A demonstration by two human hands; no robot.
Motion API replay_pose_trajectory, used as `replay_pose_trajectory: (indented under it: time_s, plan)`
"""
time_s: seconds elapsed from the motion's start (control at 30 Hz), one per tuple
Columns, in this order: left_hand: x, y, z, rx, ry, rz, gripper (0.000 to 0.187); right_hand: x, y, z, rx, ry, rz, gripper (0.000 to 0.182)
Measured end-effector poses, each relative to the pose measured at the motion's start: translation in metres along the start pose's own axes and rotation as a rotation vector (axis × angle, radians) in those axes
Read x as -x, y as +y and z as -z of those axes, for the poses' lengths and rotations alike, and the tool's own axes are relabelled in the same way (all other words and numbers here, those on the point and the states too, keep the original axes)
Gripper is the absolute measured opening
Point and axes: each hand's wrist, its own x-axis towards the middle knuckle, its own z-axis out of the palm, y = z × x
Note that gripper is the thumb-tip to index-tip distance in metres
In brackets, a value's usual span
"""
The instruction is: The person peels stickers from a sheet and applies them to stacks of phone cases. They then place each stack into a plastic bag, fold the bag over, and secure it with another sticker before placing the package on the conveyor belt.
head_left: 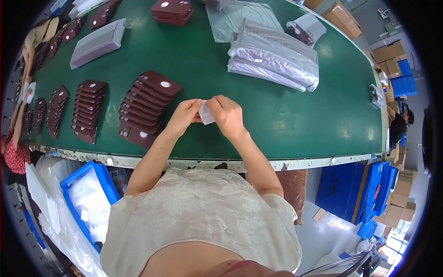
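Note:
A small white sheet of labels (206, 113), marked with a grid of lines, is held up between my two hands over the green table. My left hand (185, 116) pinches its left edge with thumb and fingers. At its upper right, the fingers of my right hand (226, 115) are closed on the sheet and cover part of it. Just left of my left hand lies a fanned stack of dark maroon flat pieces (146, 106), each with round spots. Another such stack (87, 111) sits farther left.
Plastic-wrapped bundles (274, 55) lie at the table's far right, and a wrapped block (98, 43) at the far left. More maroon pieces (171, 11) are stacked at the back. Below the table edge stands a blue bin (69, 189). Other people are at both sides.

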Motion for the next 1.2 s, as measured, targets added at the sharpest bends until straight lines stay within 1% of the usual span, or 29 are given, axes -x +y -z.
replay_pose_trajectory:
  time_s: [0.1, 0.13, 0.17, 0.2, 0.23, 0.3, 0.33, 0.43, 0.5, 0.57, 0.63, 0.67, 0.7, 0.77, 0.8, 0.87, 0.9, 0.97, 1.0, 1.07, 1.1, 1.13, 1.17, 1.2]
  plan:
    - [-0.005, 0.005, 0.014, -0.052, -0.006, 0.008, 0.039, 0.0, 0.003, -0.008, -0.36, 0.141, -0.234, 0.009]
    - [-0.009, 0.016, 0.017, -0.088, 0.089, -0.1, 0.039, -0.002, 0.016, -0.011, -0.349, 0.145, -0.23, 0.009]
    - [-0.011, 0.027, 0.023, -0.121, 0.187, -0.203, 0.039, -0.004, 0.035, -0.015, -0.955, 0.317, -0.657, 0.01]
    - [-0.019, 0.042, 0.039, -0.114, 0.237, -0.269, 0.04, -0.005, 0.054, -0.02, -1.562, 0.483, -1.091, 0.015]
    - [-0.031, 0.06, 0.062, -0.107, 0.29, -0.334, 0.042, -0.007, 0.07, -0.025, -1.555, 0.48, -1.095, 0.015]
    - [-0.058, 0.086, 0.114, -0.046, 0.488, -0.528, 0.046, -0.01, 0.098, -0.038, -1.975, 0.894, -1.299, 0.021]
    - [-0.051, 0.092, 0.125, -0.039, 0.495, -0.526, 0.046, -0.009, 0.108, -0.045, -1.971, 0.884, -1.305, 0.021]
    - [-0.032, 0.109, 0.156, -0.305, 0.768, -0.629, 0.046, -0.012, 0.132, -0.065, -2.096, 0.99, -1.262, 0.023]
    - [-0.003, 0.11, 0.179, -0.514, 0.988, -0.666, 0.047, -0.016, 0.133, -0.066, -2.07, 0.998, -1.247, 0.024]
    - [0.048, 0.077, 0.189, -0.554, 0.94, -0.744, 0.039, -0.001, 0.149, -0.071, -2.163, 0.731, -1.131, 0.024]
    - [0.1, 0.028, 0.194, -0.429, 0.964, -0.613, 0.032, 0.008, 0.158, -0.078, -2.105, 0.458, -1.127, 0.022]
    - [0.123, -0.001, 0.197, -0.393, 0.984, -0.472, 0.033, -0.006, 0.132, -0.081, -2.128, 0.404, -1.135, 0.022]
    - [0.145, -0.028, 0.198, -0.346, 0.997, -0.333, 0.033, -0.019, 0.107, -0.081, -1.826, 0.27, -1.142, 0.022]
    - [0.179, -0.056, 0.165, -0.057, 1.008, -0.19, 0.036, -0.048, 0.049, -0.074, -1.216, 0.037, -1.071, 0.023]
    - [0.187, -0.061, 0.149, -0.043, 1.036, -0.185, 0.036, -0.057, 0.035, -0.084, -1.221, 0.004, -1.066, 0.023]
    - [0.191, -0.057, 0.115, 0.511, 0.918, -0.187, 0.042, -0.078, 0.01, -0.106, -0.893, -0.279, -0.596, 0.036]
    - [0.188, -0.052, 0.106, 0.521, 0.937, -0.194, 0.042, -0.085, -0.007, -0.113, -0.901, -0.297, -0.584, 0.036]
    - [0.172, -0.038, 0.101, 0.673, 0.852, -0.264, 0.046, -0.102, -0.041, -0.123, -0.498, -0.421, -0.312, 0.053]
    - [0.162, -0.037, 0.102, 0.681, 0.864, -0.275, 0.046, -0.105, -0.05, -0.124, -0.502, -0.429, -0.297, 0.053]
    - [0.136, -0.034, 0.111, 0.526, 0.678, -0.3, 0.051, -0.11, -0.061, -0.124, -0.379, -0.469, -0.257, 0.059]
    - [0.122, -0.021, 0.111, 0.532, 0.678, -0.311, 0.051, -0.113, -0.062, -0.124, -0.312, -0.485, -0.24, 0.062]
    - [0.11, -0.004, 0.111, 0.227, 0.685, -0.187, 0.054, -0.116, -0.058, -0.124, -0.306, -0.485, -0.233, 0.062]
    - [0.102, 0.007, 0.113, -0.079, 0.68, -0.06, 0.057, -0.122, -0.051, -0.123, -0.352, -0.548, -0.283, 0.063]
    - [0.09, 0.005, 0.123, -0.077, 0.678, -0.066, 0.057, -0.128, -0.043, -0.122, -0.4, -0.608, -0.334, 0.064]
